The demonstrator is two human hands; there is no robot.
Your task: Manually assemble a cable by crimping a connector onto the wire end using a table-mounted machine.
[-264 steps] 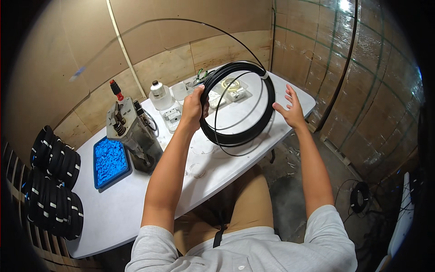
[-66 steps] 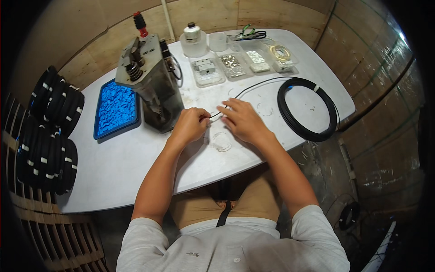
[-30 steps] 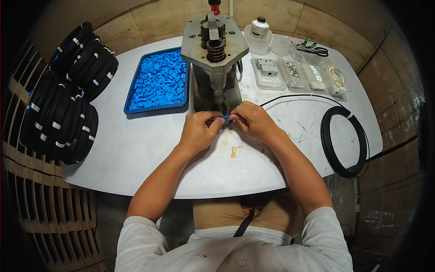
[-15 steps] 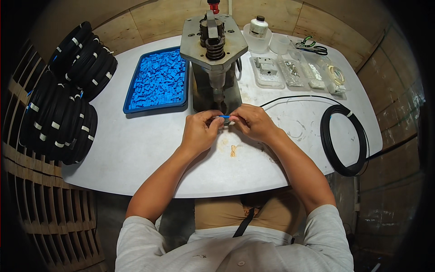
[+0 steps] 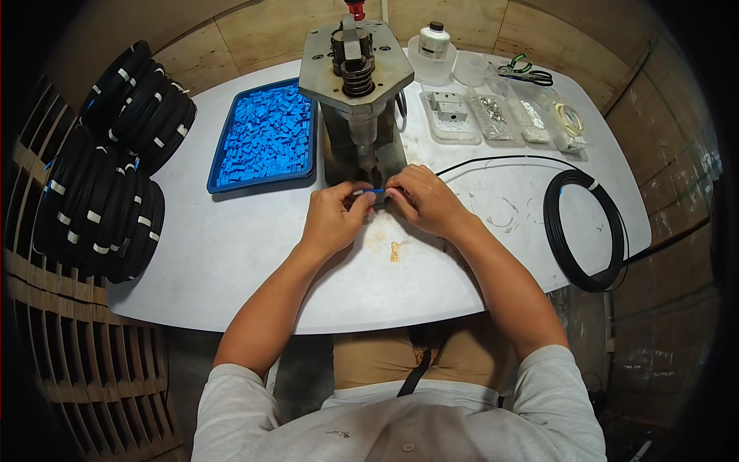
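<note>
— Where's the blue piece (image 5: 372,191)?
— Pinched between both hands, just before the press (image 5: 359,100) on the worktop (image 5: 231,246).
— Each grip?
— Left hand (image 5: 332,217) and right hand (image 5: 419,199) both closed narrow on it; cable (image 5: 500,160) trails right.

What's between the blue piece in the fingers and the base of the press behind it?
Nothing visible. Both hands, left hand and right hand, pinch the small blue piece right in front of the metal press. The gap is bare table; the black cable runs off to the right.
</note>
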